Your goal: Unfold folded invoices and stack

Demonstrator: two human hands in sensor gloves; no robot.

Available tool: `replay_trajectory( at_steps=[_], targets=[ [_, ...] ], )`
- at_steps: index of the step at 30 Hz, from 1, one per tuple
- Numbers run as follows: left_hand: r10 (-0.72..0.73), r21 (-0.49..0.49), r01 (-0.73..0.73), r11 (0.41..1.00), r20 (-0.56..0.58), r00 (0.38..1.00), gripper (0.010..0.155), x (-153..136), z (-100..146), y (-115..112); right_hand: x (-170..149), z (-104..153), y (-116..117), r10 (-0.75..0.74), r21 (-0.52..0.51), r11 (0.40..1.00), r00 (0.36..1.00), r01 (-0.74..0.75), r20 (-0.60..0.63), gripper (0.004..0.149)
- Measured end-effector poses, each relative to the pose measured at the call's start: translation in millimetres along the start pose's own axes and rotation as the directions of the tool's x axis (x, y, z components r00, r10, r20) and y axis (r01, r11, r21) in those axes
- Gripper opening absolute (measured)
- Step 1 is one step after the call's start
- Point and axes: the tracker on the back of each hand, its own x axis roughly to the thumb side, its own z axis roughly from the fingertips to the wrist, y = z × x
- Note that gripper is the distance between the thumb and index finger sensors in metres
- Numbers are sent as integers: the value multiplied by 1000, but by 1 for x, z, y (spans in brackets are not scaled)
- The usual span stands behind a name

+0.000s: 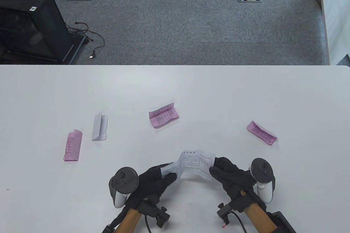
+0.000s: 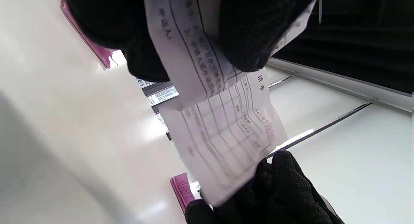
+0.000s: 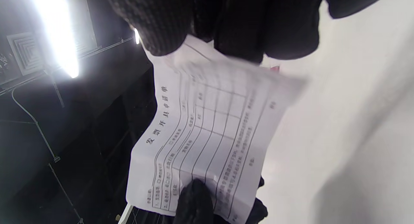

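A white invoice (image 1: 194,164), printed side up and arched, is held above the table (image 1: 246,91) at 6 o'clock. Its left end is pinched by the left hand (image 1: 153,182), its right end by the right hand (image 1: 231,177). Three folded pink invoices (image 1: 163,115) and a folded white invoice (image 1: 99,127) are spread on the table from 9 to 3 o'clock.

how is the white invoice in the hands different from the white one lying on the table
The held white invoice is opened out, printed grid facing up, stretched between the left hand and right hand. The white folded invoice lies untouched on the table, folded, showing blank paper. Both are white.
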Motion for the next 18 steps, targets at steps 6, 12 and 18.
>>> replay_trajectory(
  at_steps=[6, 12, 18],
  targets=[
    [25, -23, -25, 999, -6, 1000, 40, -2, 0, -2, -4, -2, 1, 47, -5, 999, 999, -47, -19, 46],
    [16, -45, -16, 999, -4, 1000, 40, -2, -1, -5, -7, -4, 2, 71, 13, 997, 997, -71, -30, 54],
    [15, -59, -16, 998, -21, 1000, 41, -4, -1, -7, -9, -5, 0, 93, -40, 995, 995, -95, -47, 36]
  ],
)
